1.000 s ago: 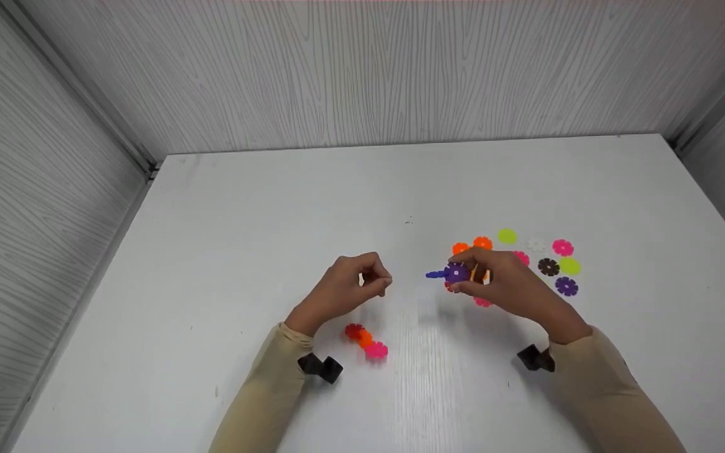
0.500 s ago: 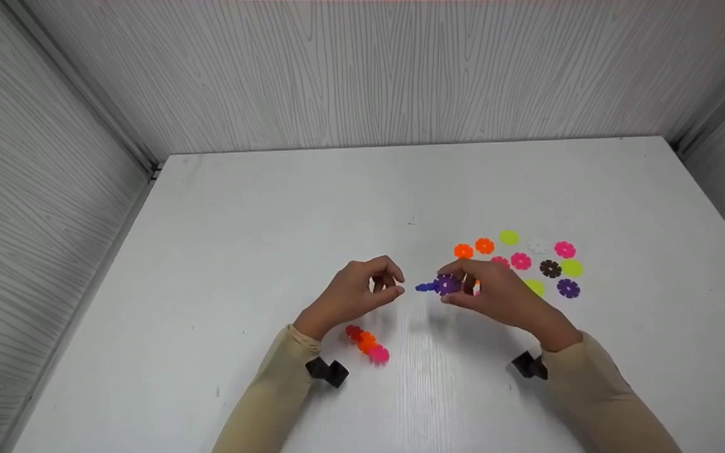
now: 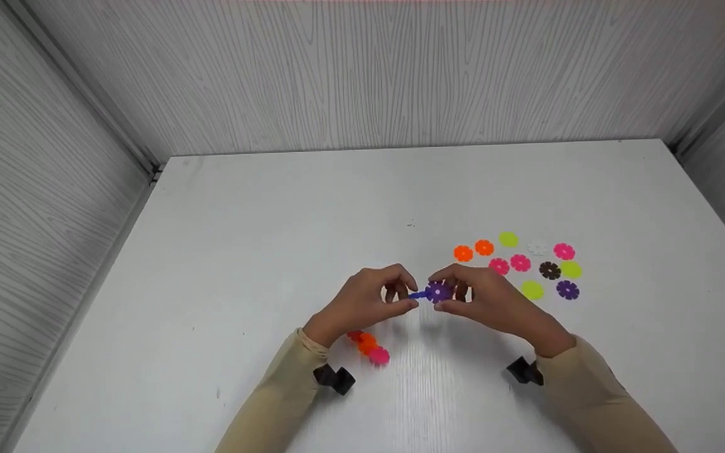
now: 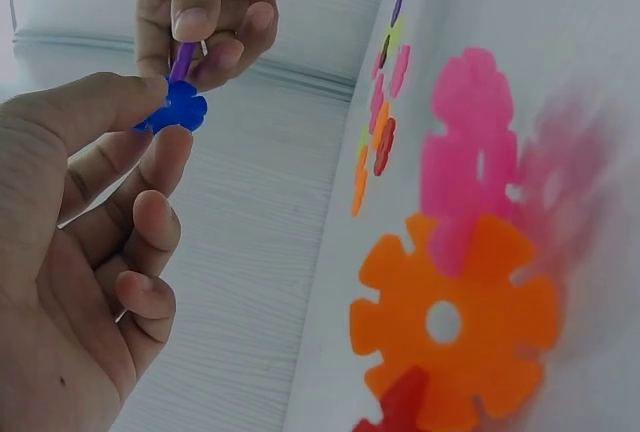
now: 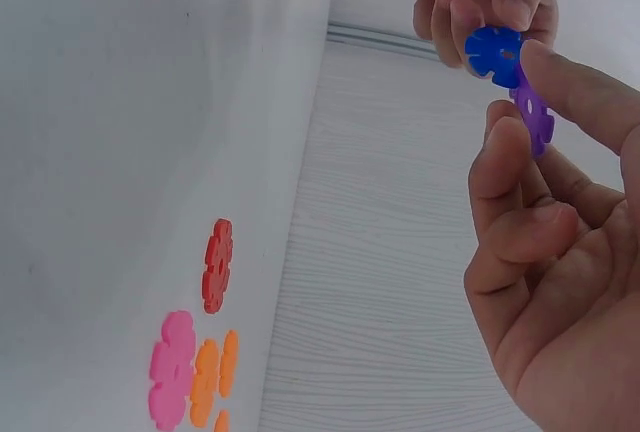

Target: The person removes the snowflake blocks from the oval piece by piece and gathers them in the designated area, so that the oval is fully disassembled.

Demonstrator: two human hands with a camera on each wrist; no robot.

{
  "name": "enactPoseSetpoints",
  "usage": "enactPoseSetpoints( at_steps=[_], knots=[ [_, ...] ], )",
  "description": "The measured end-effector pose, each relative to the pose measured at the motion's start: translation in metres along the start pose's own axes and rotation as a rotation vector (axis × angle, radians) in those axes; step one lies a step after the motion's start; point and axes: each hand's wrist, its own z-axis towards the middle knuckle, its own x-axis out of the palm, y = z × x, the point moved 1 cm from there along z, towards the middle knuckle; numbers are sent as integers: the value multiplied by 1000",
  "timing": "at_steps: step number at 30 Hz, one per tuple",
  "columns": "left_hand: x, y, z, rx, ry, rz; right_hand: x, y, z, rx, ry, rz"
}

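Observation:
Above the table, a purple flower-shaped disc [image 3: 438, 292] and a blue flower-shaped disc [image 5: 494, 55] are joined at an angle to each other. My right hand [image 3: 494, 303] pinches the purple disc between thumb and fingers. From the other side, the thumb and fingertips of my left hand [image 3: 372, 297] grip the blue disc, partly covering it. Below my left wrist lies a joined chain of a red disc, an orange disc [image 4: 400, 292] and a pink disc [image 3: 379, 356]. The red end is partly hidden by the left hand in the head view.
Loose flower discs lie beyond and right of my right hand: orange [image 3: 463, 253], pink [image 3: 520, 263], yellow-green [image 3: 532, 290], brown [image 3: 550, 270], white [image 3: 537, 248] and purple [image 3: 567, 290]. A red disc [image 5: 217, 266] shows in the right wrist view. Wood-grain panels [image 3: 362, 75] surround the white table [image 3: 274, 207].
My right hand has moved left and toward me with the joined discs. My left hand has moved right and now grips the blue disc. The chain stays on the table.

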Motion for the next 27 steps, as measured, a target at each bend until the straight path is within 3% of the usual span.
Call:
enactPoseSetpoints(
  at_steps=[9,16,27],
  knots=[
    [3,1,0,-4,-21,1,3,0,0,-12,4,17],
    [3,2,1,12,-34,-4,3,-1,1,45,29,86],
    [2,4,3,42,-86,1,2,-7,6,193,126,369]
  ],
)
